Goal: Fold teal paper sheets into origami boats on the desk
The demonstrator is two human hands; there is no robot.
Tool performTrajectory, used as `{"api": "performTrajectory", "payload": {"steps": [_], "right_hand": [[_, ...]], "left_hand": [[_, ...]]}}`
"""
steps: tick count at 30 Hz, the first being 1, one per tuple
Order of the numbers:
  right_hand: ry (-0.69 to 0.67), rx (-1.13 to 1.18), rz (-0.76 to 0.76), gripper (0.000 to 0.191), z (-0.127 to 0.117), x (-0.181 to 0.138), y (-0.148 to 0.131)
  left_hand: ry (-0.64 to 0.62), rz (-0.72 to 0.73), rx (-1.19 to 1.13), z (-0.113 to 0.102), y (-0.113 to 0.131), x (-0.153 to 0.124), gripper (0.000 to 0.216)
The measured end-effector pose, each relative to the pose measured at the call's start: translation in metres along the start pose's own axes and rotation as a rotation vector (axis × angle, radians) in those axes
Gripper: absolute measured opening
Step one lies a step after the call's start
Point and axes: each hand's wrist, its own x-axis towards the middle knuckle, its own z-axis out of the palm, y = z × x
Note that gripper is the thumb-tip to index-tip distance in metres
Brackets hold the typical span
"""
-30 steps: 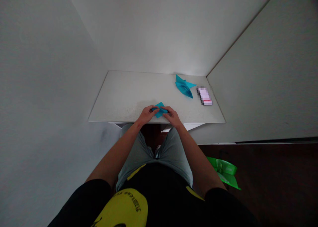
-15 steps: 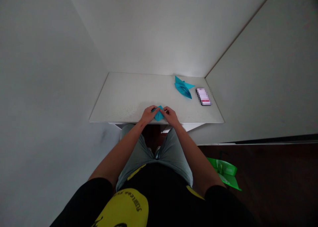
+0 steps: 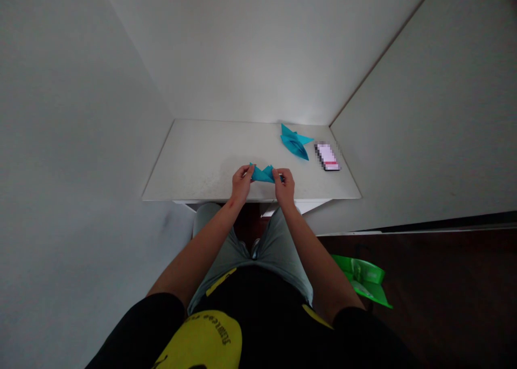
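Note:
A piece of folded blue paper is stretched between my two hands, over the front part of the white table. My left hand pinches its left end between thumb and fingers. On the opposite end, my right hand grips the paper in the same way. The paper's upper edge shows pointed flaps with a dip between them. Some of its folds are hidden behind my fingers.
Toward the back right of the table lie folded blue paper shapes with pointed tips. Right of them is a phone, its screen blurred. White walls enclose the table. A green plastic object rests low on the right, by the dark floor.
My hands have moved apart and turned more upright, pulling the paper wider. Before, it was a compact diamond held close at the table edge; now it is a wide shape with peaks.

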Motion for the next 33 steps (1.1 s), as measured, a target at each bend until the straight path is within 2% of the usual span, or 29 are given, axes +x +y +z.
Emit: {"api": "performTrajectory", "payload": {"steps": [6, 10, 13, 15, 17, 19, 20, 21, 24, 26, 28, 30, 31, 33], "right_hand": [[0.095, 0.062, 0.118, 0.047, -0.016, 0.003, 0.016], [0.132, 0.153, 0.158, 0.046, -0.019, 0.005, 0.026], [0.107, 0.181, 0.164, 0.043, -0.016, 0.004, 0.028], [0.064, 0.193, 0.169, 0.041, -0.014, 0.003, 0.029], [0.02, 0.167, 0.182, 0.039, -0.014, 0.002, 0.03], [-0.019, 0.1, 0.2, 0.037, -0.016, 0.002, 0.034], [-0.046, 0.057, 0.206, 0.037, -0.017, 0.003, 0.036], [-0.074, 0.012, 0.211, 0.036, -0.019, 0.004, 0.039], [-0.144, -0.124, 0.204, 0.033, -0.026, 0.009, 0.047], [-0.133, -0.23, 0.168, 0.031, -0.031, 0.012, 0.051], [-0.08, -0.356, 0.079, 0.034, -0.034, 0.012, 0.049], [-0.075, -0.491, -0.055, 0.04, -0.036, 0.008, 0.043], [-0.127, -0.55, -0.128, 0.042, -0.037, 0.004, 0.038], [-0.333, -0.636, -0.265, 0.043, -0.038, -0.005, 0.03]], "left_hand": [[0.006, 0.139, 0.085, -0.011, -0.003, -0.008, 0.042], [0.092, 0.14, 0.106, -0.015, -0.006, -0.013, 0.04], [0.114, 0.138, 0.135, -0.019, -0.011, -0.009, 0.036], [0.177, 0.154, 0.193, -0.022, -0.011, -0.005, 0.03], [0.297, 0.213, 0.324, -0.027, -0.008, -0.003, 0.025], [0.321, 0.33, 0.531, -0.031, -0.001, -0.005, 0.023], [0.256, 0.4, 0.647, -0.032, 0.002, -0.007, 0.022], [0.136, 0.47, 0.763, -0.033, 0.005, -0.011, 0.023], [-0.361, 0.646, 1.058, -0.034, 0.008, -0.022, 0.036], [-0.594, 0.701, 1.213, -0.035, 0.005, -0.028, 0.049], [-0.691, 0.698, 1.323, -0.035, -0.001, -0.031, 0.06], [-0.709, 0.688, 1.381, -0.036, -0.006, -0.032, 0.066], [-0.715, 0.693, 1.394, -0.036, -0.008, -0.032, 0.068], [-0.732, 0.711, 1.405, -0.038, -0.009, -0.031, 0.071]]}}
